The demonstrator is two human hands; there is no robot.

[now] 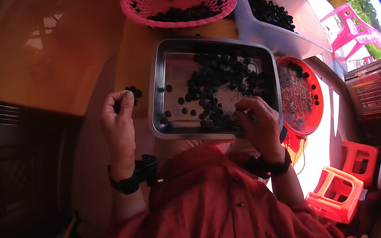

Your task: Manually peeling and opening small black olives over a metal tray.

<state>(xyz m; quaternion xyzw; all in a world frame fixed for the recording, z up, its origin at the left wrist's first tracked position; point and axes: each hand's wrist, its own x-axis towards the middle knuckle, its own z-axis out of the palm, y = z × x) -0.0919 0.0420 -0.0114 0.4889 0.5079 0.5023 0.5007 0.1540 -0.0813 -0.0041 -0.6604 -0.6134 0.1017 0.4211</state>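
Observation:
A metal tray (161,123) lies before me with many small black knobby parts (212,83) in it, heaped toward its middle and right. Left of the tray, my left hand (120,124) is closed, thumb against curled fingers; what it grips is hidden. Beside its thumb tip sits a little cluster of the same black parts (135,93). Over the tray's near right corner, my right hand (261,121) has its thumb and fingers pinched together. Whatever is in that pinch is too small to name. Dark bands circle both my wrists.
Beyond the tray stand a pink lattice basket (135,14) and a translucent plastic bin (281,36), both containing black parts. A red round tray (314,105) with thin scraps and black parts is at the right. Orange stools (337,193) and a pink chair (352,30) are farther right.

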